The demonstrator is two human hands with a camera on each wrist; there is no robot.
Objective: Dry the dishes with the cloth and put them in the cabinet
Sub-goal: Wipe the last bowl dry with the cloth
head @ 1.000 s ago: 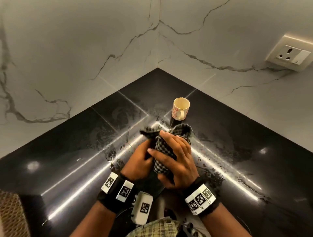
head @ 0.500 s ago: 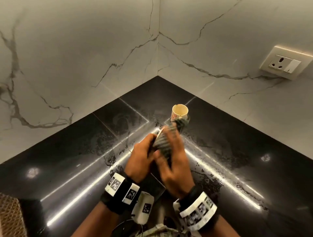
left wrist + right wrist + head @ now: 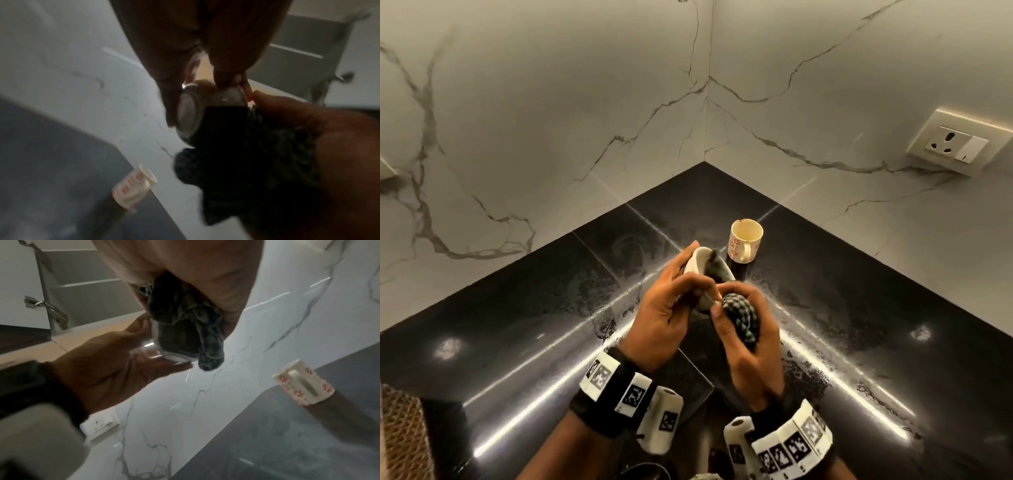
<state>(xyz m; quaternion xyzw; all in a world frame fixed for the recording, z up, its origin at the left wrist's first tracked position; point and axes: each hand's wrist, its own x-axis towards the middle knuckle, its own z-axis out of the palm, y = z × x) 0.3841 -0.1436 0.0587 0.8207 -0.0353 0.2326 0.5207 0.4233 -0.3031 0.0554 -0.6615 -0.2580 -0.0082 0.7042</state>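
Note:
My left hand [image 3: 671, 301] grips a white cup [image 3: 697, 265] tipped on its side above the black counter [image 3: 517, 325]. My right hand [image 3: 743, 329] holds the bunched dark checked cloth [image 3: 741, 317], and one end of the cloth is pushed into the cup's mouth. In the right wrist view the cloth [image 3: 185, 318] fills the cup [image 3: 174, 356], held from below by the left hand's fingers [image 3: 131, 360]. A second white cup with red flowers [image 3: 744, 241] stands upright on the counter just behind my hands, also seen in the wrist views [image 3: 132, 189] [image 3: 302, 384].
The counter sits in a corner of two marble walls [image 3: 551, 120] and is wet around my hands. A wall socket [image 3: 955, 144] is at the right. An open cabinet with a shelf and hinge [image 3: 47, 308] shows overhead. A woven item [image 3: 400, 435] lies at bottom left.
The cloth, earlier wrapped round the cup's outside, now goes into the cup's mouth. My hands have twisted apart, and the left hand now shows the cup's white side.

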